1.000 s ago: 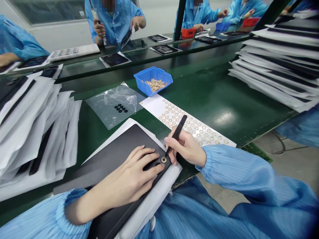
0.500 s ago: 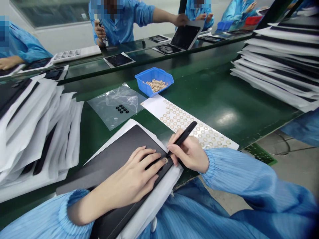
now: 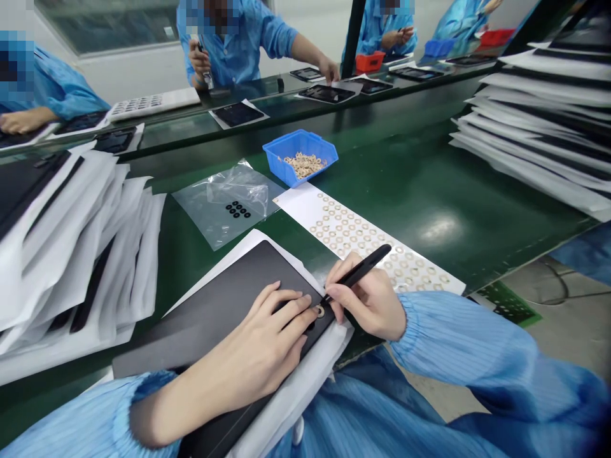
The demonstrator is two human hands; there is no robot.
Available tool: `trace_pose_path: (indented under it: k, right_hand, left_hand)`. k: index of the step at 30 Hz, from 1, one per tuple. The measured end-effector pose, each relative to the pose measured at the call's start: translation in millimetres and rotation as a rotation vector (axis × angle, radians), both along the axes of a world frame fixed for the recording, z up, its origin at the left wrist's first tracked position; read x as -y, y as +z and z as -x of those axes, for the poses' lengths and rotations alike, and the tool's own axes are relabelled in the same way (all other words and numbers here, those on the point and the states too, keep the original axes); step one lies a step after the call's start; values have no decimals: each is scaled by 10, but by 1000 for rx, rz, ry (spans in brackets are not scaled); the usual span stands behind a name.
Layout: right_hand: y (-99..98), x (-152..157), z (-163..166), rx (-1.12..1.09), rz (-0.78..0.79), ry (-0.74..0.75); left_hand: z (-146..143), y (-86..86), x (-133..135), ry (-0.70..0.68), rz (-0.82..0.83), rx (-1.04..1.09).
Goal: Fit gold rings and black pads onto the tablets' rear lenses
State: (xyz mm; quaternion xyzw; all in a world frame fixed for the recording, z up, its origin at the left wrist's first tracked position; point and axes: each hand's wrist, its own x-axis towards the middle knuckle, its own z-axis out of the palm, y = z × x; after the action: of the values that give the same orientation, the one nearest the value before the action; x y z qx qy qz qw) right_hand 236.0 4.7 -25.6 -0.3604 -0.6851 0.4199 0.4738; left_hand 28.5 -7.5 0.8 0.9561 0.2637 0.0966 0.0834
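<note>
Tweezers (image 3: 358,272) sit pinched in the right hand (image 3: 370,299) at lower centre, tip on a small ring (image 3: 319,311) at a corner of the dark panel (image 3: 229,305). The left hand (image 3: 267,343) lies open and flat on that panel.

Place: a factory, on a line where people put small parts together.
Long table: a shiny green belt (image 3: 429,191) runs across the room, with a far bench (image 3: 191,130) behind it.
People: workers in the same blue coats (image 3: 248,38) stand along the far bench, with dark flat parts lying in front of them.
Piles: a left pile (image 3: 62,242) and a right pile (image 3: 534,133) of black panels between white sheets.
Small parts: a blue bin (image 3: 286,173) holds many little rings. More rings sit in neat rows on a white sheet (image 3: 367,235). A clear bag (image 3: 229,200) lies beside it.
Close work: a thin black tool (image 3: 358,272) touches one ring (image 3: 320,311) on a black panel (image 3: 229,299).
</note>
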Motion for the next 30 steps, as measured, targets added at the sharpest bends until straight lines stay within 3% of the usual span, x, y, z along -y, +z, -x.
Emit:
trace_pose_path:
  k: [6,10,13,16,18,21,24,26,30]
  right_hand:
    - [-34,-13,-3,-24,-125,31]
    - [-34,-6,-36,-74,-71,78]
    - [137,-13,-96,-79,-20,61]
    - [466,-147,-172,-23,-95,0]
    - [691,-399,-203,86,-202,-89]
    - [890,-1059,-188,213,-338,-269]
    - [895,-1848,-115,233,-381,-421]
    - [843,-2268,-55,372,-335,-460]
    - [770,-2601,24,572,-243,-379]
  left_hand:
    - [10,0,-30,9,95,62]
    - [7,-7,-43,-1,88,68]
    - [-1,-4,-47,-5,69,80]
    - [-4,0,-48,-17,70,103]
    - [-2,-5,-49,-20,73,113]
    - [5,-15,-50,-12,82,118]
    - [17,-15,-39,-9,80,121]
    - [25,-10,-21,-8,62,127]
    - [31,2,-11,-18,23,135]
